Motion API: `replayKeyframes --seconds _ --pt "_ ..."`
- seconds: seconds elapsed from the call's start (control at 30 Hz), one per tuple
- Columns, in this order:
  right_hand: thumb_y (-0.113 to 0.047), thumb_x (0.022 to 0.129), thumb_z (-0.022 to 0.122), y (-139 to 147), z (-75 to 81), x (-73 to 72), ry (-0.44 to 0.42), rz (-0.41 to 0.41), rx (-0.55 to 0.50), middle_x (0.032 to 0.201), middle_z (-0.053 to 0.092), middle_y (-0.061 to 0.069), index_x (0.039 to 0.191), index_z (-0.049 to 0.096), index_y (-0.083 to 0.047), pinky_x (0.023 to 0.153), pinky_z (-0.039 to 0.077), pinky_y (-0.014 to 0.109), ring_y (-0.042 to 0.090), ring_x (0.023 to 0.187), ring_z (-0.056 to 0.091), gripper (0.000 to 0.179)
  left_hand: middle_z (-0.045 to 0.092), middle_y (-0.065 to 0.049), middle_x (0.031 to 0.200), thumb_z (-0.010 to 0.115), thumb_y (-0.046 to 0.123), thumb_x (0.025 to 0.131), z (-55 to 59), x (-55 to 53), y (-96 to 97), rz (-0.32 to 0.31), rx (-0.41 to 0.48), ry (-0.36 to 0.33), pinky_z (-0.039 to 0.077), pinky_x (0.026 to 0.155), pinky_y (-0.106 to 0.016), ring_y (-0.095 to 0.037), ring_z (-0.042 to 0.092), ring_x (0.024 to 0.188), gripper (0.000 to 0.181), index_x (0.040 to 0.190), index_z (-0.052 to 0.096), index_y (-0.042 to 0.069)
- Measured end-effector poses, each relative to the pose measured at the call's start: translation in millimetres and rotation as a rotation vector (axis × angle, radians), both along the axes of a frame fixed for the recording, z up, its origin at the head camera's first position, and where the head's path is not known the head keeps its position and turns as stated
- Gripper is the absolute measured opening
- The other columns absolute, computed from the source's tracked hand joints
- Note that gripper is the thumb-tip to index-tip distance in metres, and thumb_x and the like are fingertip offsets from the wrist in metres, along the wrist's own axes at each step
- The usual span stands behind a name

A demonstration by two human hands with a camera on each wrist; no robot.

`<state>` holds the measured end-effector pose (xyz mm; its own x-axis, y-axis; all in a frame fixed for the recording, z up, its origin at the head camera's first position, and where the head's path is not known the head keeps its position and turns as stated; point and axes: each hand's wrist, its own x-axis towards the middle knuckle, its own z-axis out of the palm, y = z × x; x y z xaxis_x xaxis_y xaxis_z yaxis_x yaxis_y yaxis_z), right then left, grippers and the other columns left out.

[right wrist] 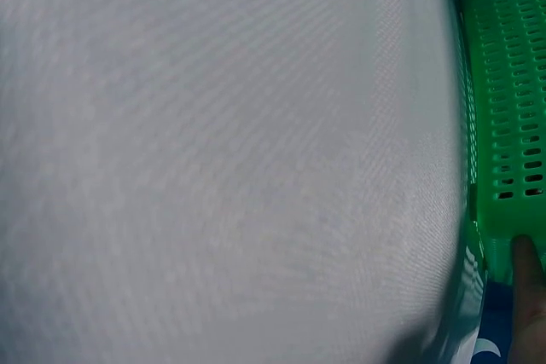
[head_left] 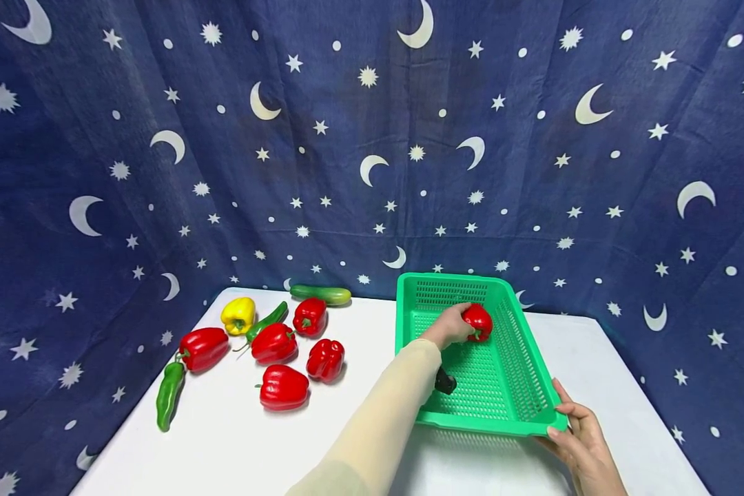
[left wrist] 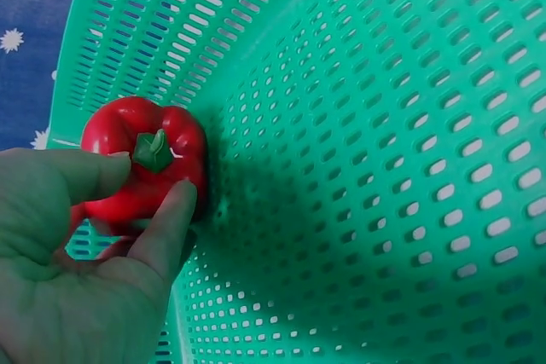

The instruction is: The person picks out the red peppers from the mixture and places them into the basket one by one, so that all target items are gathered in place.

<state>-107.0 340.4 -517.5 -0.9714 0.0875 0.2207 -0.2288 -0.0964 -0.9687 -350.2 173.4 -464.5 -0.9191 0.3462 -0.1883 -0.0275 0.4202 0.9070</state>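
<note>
Inside the green plastic basket (head_left: 536, 375), my left hand (head_left: 451, 326) holds a red bell pepper (head_left: 481, 322) near the far right part. Thumb and fingers lie around the pepper, whose green stem (left wrist: 153, 151) faces the camera in the left wrist view. My right hand (head_left: 585, 441) grips the basket's near right corner, thumb on the rim and fingers along the outer side. Only one finger (right wrist: 527, 279) of it shows in the right wrist view, against the green rim. My left forearm hides part of the basket's left side.
Left on the white table (head_left: 223, 441) lie several red bell peppers (head_left: 284, 388), a yellow bell pepper (head_left: 238, 315), two long green peppers (head_left: 170, 396) and a cucumber (head_left: 320, 295). A black device (head_left: 445, 381) shows by my left wrist. A blue star-patterned curtain (head_left: 322, 172) stands behind.
</note>
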Motion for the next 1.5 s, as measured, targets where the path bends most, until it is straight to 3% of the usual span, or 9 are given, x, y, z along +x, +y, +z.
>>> replayKeyframes --seconds 0.13,0.37,0.57,0.73,0.93,1.03,1.27,1.5 --pt "0.003 0.105 0.046 -2 1.8 -0.1 -0.026 -0.008 0.002 0.169 0.015 -0.001 0.13 0.035 -0.008 0.087 0.057 0.029 -0.011 0.127 0.046 0.029 0.055 -0.011 0.143 0.064 -0.01 0.091 3.0 3.0 -3.3 -0.032 -0.002 0.01 0.057 0.078 -0.033 -0.022 0.057 0.105 0.07 0.155 0.047 0.014" --pt "0.003 0.106 0.045 -4 3.9 -1.2 -0.014 0.003 0.007 0.168 0.016 -0.002 0.13 0.034 -0.008 0.088 0.056 0.029 -0.011 0.128 0.045 0.029 0.05 -0.012 0.15 0.061 -0.007 0.093 7.1 7.1 -8.1 -0.08 0.042 0.07 0.046 0.098 -0.027 -0.02 0.054 0.124 0.072 0.159 0.038 0.011" --pt "0.004 0.105 0.045 -6 3.4 -2.2 -0.008 0.0 -0.004 0.169 0.016 -0.001 0.129 0.034 -0.007 0.088 0.057 0.028 -0.009 0.128 0.046 0.029 0.047 -0.012 0.152 0.06 -0.01 0.091 10.3 8.2 -14.2 -0.135 0.096 0.027 0.043 0.098 -0.029 -0.021 0.05 0.123 0.078 0.161 0.031 0.008" --pt "0.006 0.105 0.044 -6 3.2 -3.2 0.003 0.007 -0.004 0.17 0.014 0.0 0.13 0.033 -0.005 0.087 0.057 0.028 -0.009 0.128 0.046 0.029 0.049 -0.013 0.149 0.062 -0.006 0.09 13.1 7.7 -16.4 -0.132 0.088 0.026 0.043 0.1 -0.031 -0.022 0.051 0.123 0.081 0.162 0.027 0.008" --pt "0.004 0.105 0.045 -4 2.0 -4.7 -0.01 -0.004 0.004 0.171 0.011 0.0 0.129 0.033 -0.008 0.085 0.057 0.028 -0.01 0.126 0.048 0.029 0.037 -0.009 0.161 0.062 -0.001 0.091 23.8 7.8 -19.5 -0.14 0.039 0.024 0.037 0.112 -0.031 -0.019 0.04 0.14 0.083 0.164 0.022 0.009" --pt "0.005 0.105 0.045 -4 1.3 -4.4 -0.01 -0.014 0.008 0.171 0.01 0.002 0.129 0.033 -0.006 0.084 0.057 0.028 -0.01 0.124 0.049 0.03 0.032 -0.007 0.164 0.059 -0.002 0.092 31.1 8.1 -22.4 -0.159 0.036 0.038 0.037 0.109 -0.032 -0.018 0.038 0.141 0.082 0.164 0.022 0.011" --pt "0.004 0.105 0.047 -1 -0.4 -4.9 -0.025 -0.031 0.005 0.171 0.007 0.004 0.129 0.031 -0.007 0.083 0.057 0.029 -0.011 0.122 0.049 0.031 0.037 -0.009 0.162 0.06 0.01 0.094 46.7 7.3 -28.4 -0.197 0.025 0.127 0.038 0.113 -0.036 -0.021 0.04 0.142 0.075 0.163 0.028 0.014" --pt "0.008 0.105 0.043 0 -4.0 -3.1 0.042 -0.001 -0.001 0.17 0.01 0.005 0.131 0.032 -0.004 0.085 0.058 0.03 -0.006 0.128 0.049 0.031 0.039 -0.008 0.16 0.06 0.016 0.094 57.4 10.7 -36.3 -0.237 0.025 0.144 0.039 0.113 -0.041 -0.022 0.039 0.145 0.072 0.161 0.034 0.02"
